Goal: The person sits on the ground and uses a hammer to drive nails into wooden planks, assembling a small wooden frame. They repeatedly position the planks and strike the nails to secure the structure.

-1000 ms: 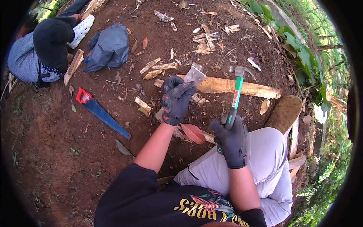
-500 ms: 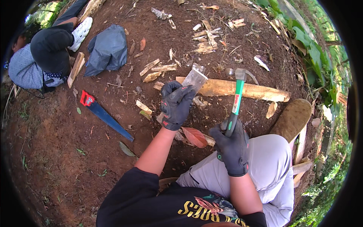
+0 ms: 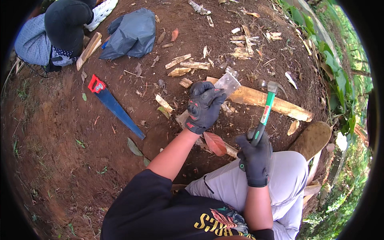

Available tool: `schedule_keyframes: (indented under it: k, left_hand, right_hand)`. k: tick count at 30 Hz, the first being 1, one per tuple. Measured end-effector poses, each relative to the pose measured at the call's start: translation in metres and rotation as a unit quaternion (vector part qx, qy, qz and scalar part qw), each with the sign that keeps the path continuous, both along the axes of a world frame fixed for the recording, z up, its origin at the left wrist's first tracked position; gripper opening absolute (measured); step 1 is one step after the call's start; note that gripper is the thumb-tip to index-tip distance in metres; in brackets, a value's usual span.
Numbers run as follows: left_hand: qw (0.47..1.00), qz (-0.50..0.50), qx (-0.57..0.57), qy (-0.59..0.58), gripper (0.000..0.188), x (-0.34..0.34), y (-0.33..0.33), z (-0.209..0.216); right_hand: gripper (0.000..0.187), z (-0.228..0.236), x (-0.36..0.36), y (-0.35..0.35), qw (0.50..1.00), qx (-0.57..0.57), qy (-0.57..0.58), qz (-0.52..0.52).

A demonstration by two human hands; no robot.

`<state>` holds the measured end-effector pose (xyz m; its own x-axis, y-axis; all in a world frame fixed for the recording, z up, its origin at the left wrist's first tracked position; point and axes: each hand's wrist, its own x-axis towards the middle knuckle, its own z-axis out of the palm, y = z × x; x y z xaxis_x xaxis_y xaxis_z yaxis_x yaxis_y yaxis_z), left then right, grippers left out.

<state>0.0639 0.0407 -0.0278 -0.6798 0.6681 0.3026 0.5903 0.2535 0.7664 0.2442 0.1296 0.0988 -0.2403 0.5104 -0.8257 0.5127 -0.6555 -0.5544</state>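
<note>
My left hand (image 3: 205, 107), in a dark work glove, is closed on a small clear plastic packet (image 3: 228, 84), pinching its near end; what is inside cannot be made out. Beneath the packet lies a long, split wooden plank (image 3: 276, 102) on the soil. In my right hand (image 3: 256, 160), also gloved, is a claw hammer (image 3: 266, 110) with a green and black handle. My fingers wrap the lower handle, and the metal head points away from me above the plank's right part. The hand is near my bent knee.
A handsaw (image 3: 118, 110) with a red handle lies at the left. Beyond it are a black plastic bag (image 3: 136, 34) and another person (image 3: 66, 32) seated beside a wood piece (image 3: 89, 51). Wood scraps (image 3: 195, 65) and a reddish leaf (image 3: 215, 144) dot the soil. Plants (image 3: 334, 64) border the right.
The view has turned a little, so the saw and bag sit farther right and higher in the picture. Both hands keep their holds on the packet and the hammer.
</note>
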Motion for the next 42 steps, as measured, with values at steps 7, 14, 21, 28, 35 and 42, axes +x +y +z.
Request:
schedule_keyframes:
  k: [7, 14, 21, 28, 35, 42]
  left_hand:
    - [1.000, -0.005, 0.019, -0.007, 0.018, -0.003, 0.002, 0.001]
    - [1.000, -0.012, 0.020, 0.012, 0.023, -0.004, -0.003, -0.004]
    - [1.000, -0.002, 0.023, 0.008, 0.022, -0.002, -0.001, -0.007]
    - [0.999, -0.002, 0.033, -0.006, 0.020, -0.001, 0.001, -0.007]
    - [1.000, 0.001, 0.019, 0.007, 0.019, -0.001, 0.002, 0.002]
    - [1.000, -0.006, 0.008, 0.021, 0.024, -0.002, 0.001, -0.001]
  right_hand:
    - [0.029, -0.002, 0.000, -0.004, 0.999, 0.035, -0.021, 0.022]
    - [0.029, -0.003, -0.001, -0.006, 0.999, 0.042, -0.017, 0.030]
    - [0.029, -0.005, 0.000, -0.006, 0.998, 0.047, -0.011, 0.030]
    - [0.027, -0.005, 0.000, -0.008, 0.997, 0.066, -0.023, 0.035]
    - [0.028, -0.009, 0.003, -0.008, 0.997, 0.061, -0.019, 0.031]
    - [0.030, -0.012, 0.005, -0.008, 0.999, 0.051, 0.005, 0.019]
